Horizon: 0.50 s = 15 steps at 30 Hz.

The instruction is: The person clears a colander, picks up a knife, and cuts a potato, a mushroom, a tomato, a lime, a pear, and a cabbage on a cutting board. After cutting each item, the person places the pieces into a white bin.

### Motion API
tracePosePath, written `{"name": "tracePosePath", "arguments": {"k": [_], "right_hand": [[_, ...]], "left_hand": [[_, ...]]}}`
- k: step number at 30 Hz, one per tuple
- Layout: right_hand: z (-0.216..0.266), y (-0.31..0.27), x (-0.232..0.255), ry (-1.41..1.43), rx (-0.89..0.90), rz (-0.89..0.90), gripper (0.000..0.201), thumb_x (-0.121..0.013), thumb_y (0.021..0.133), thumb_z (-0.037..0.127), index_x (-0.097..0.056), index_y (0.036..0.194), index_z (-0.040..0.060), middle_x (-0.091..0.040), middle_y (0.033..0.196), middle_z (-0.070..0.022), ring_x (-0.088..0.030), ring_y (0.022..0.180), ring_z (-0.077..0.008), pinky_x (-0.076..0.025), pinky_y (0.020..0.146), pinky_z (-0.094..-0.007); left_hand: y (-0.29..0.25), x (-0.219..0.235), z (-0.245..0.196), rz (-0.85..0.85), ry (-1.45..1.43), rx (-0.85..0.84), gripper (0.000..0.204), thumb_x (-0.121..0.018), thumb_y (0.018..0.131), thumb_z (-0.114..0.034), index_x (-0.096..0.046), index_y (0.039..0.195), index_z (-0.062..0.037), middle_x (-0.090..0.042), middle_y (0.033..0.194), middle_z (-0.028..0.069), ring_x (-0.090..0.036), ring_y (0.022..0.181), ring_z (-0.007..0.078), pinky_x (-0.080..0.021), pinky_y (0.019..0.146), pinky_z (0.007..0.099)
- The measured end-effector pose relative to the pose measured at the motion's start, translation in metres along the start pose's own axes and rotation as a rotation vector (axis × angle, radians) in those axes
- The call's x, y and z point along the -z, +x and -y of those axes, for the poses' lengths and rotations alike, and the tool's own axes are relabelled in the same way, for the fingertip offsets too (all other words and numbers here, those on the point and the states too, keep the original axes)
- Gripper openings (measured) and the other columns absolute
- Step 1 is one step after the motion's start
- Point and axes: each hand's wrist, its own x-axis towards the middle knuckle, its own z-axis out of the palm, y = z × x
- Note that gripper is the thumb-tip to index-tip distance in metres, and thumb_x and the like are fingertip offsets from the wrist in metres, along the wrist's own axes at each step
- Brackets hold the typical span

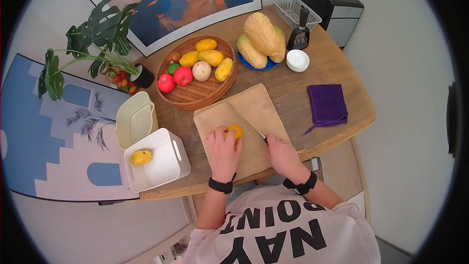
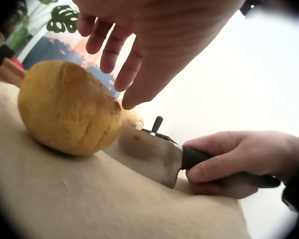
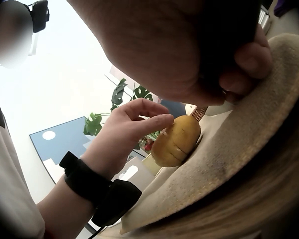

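A right hand (image 1: 282,158) grips a knife (image 2: 149,159) by its handle, likely for control, while the left hand (image 1: 223,152), fingers loose and closed on nothing, hovers at a yellow fruit (image 2: 67,107), seemingly to steady it on the tan mat (image 1: 264,110); beyond, a wicker basket (image 1: 195,93) corrals produce (image 1: 182,76).

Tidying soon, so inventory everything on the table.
Mat: 1, tan, front
Tray: 1, brown, behind mat
Tub: 1, white, left
Colander: 1, cream, left
Plant: 1, green, left
Jar: 1, multicoloured, left
Plate: 1, blue, back
Vegetables: several, yellowish, plate
Bowl stack: 1, white, right
Tool: 1, black, back
Basket: 1, grey, back
Cloth: 1, purple, right
Yellow produce: 6, yellow, mat, tub, tray
Other produce: 5, mixed, tray
Knife: 1, silver-black, right hand
Hands: 2, bare, over mat
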Motion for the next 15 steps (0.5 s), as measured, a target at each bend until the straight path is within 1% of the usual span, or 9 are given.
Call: {"name": "tracePosePath", "arguments": {"k": [2, 5, 7, 8, 11, 13, 15], "right_hand": [[0.001, 0.0, 0.003, 0.015, -0.006, 0.018, 0.014, -0.053, 0.091, 0.009, -0.051, 0.102, 0.0001, -0.067, 0.091, -0.0218, -0.068, 0.083, -0.0398, -0.055, 0.069, -0.0473], [-0.001, -0.001, 0.008, 0.028, -0.029, 0.067, 0.026, -0.056, 0.093, 0.012, -0.051, 0.117, 0.0017, -0.067, 0.096, -0.0214, -0.067, 0.089, -0.0401, -0.055, 0.072, -0.0487], [0.005, -0.005, 0.015, 0.05, 0.023, -0.007, 0.023, -0.054, 0.093, 0.011, -0.052, 0.114, 0.0006, -0.067, 0.092, -0.022, -0.067, 0.082, -0.0402, -0.055, 0.069, -0.0486], [0.009, -0.008, 0.018, 0.062, 0.048, -0.039, 0.022, -0.053, 0.093, 0.01, -0.052, 0.112, 0.0, -0.066, 0.09, -0.0223, -0.068, 0.079, -0.0402, -0.055, 0.067, -0.0486], [0.015, -0.012, 0.024, 0.083, 0.082, -0.027, 0.027, -0.053, 0.094, 0.01, -0.052, 0.118, 0.0004, -0.067, 0.09, -0.022, -0.068, 0.078, -0.0397, -0.055, 0.065, -0.0483], [0.019, -0.014, 0.03, 0.072, 0.074, 0.018, 0.028, -0.053, 0.094, 0.01, -0.051, 0.12, 0.0, -0.067, 0.091, -0.0217, -0.068, 0.077, -0.0394, -0.055, 0.064, -0.0479], [0.019, -0.015, 0.031, 0.072, 0.064, 0.046, 0.03, -0.055, 0.094, 0.011, -0.051, 0.122, 0.0009, -0.067, 0.09, -0.0209, -0.068, 0.076, -0.0395, -0.055, 0.064, -0.048]], "left_hand": [[-0.005, -0.007, -0.001, 0.021, -0.093, 0.028, 0.028, -0.075, 0.077, -0.01, -0.064, 0.102, -0.0039, -0.059, 0.103, 0.0128, -0.054, 0.094, 0.0332, -0.046, 0.082, 0.0431], [-0.003, -0.011, -0.004, 0.019, -0.127, 0.073, 0.02, -0.072, 0.078, -0.005, -0.063, 0.096, -0.0046, -0.058, 0.101, 0.0136, -0.054, 0.092, 0.0338, -0.047, 0.081, 0.042], [-0.001, -0.011, -0.008, 0.019, -0.1, 0.098, 0.017, -0.071, 0.079, -0.005, -0.062, 0.093, -0.0048, -0.057, 0.1, 0.0138, -0.054, 0.091, 0.0342, -0.048, 0.079, 0.0417], [0.001, -0.009, -0.011, 0.05, -0.073, 0.107, 0.017, -0.071, 0.079, -0.005, -0.061, 0.093, -0.0047, -0.057, 0.1, 0.0138, -0.054, 0.091, 0.0343, -0.048, 0.078, 0.0418], [0.003, -0.007, -0.017, 0.119, 0.005, 0.15, 0.017, -0.07, 0.079, -0.005, -0.061, 0.093, -0.0046, -0.057, 0.099, 0.0137, -0.054, 0.092, 0.0344, -0.049, 0.076, 0.0423], [0.005, -0.008, -0.019, 0.128, 0.05, 0.194, 0.018, -0.07, 0.079, -0.005, -0.06, 0.094, -0.0046, -0.057, 0.098, 0.0135, -0.054, 0.092, 0.0343, -0.049, 0.075, 0.0424], [0.006, -0.005, -0.016, 0.164, 0.034, 0.206, 0.021, -0.071, 0.078, -0.005, -0.061, 0.096, -0.0044, -0.058, 0.1, 0.0132, -0.054, 0.093, 0.0344, -0.049, 0.077, 0.0426]]}}
